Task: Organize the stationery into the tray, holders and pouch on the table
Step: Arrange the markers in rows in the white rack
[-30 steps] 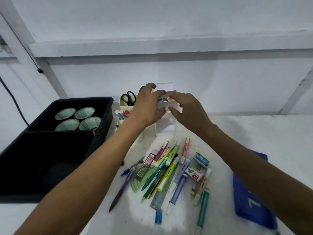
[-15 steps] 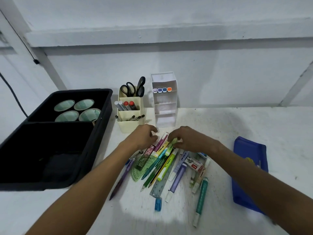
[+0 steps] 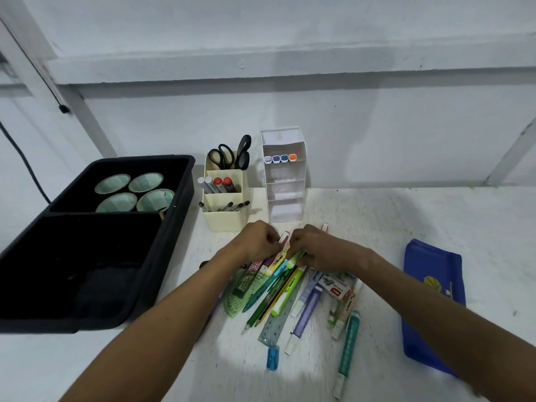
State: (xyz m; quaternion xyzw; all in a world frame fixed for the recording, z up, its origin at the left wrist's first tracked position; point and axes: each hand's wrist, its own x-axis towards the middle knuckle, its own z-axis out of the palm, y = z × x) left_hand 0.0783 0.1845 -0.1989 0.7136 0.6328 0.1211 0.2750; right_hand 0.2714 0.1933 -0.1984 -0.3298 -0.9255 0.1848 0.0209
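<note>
A black tray point(image 3: 179, 198) with four round tins is seen at the left, beside a cream holder point(image 3: 224, 219) and a white tiered holder point(image 3: 285, 198). The left hand point(image 3: 256, 242) and right hand point(image 3: 317, 249) are curled together on highlighters atop the stationery pile point(image 3: 290, 294); which piece is gripped cannot be told. A blue pouch point(image 3: 432, 303) is laid at the right.

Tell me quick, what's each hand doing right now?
Left hand: fingers curled at the far end of the pen pile; actual grip cannot be told.
Right hand: same, grip unclear.
</note>
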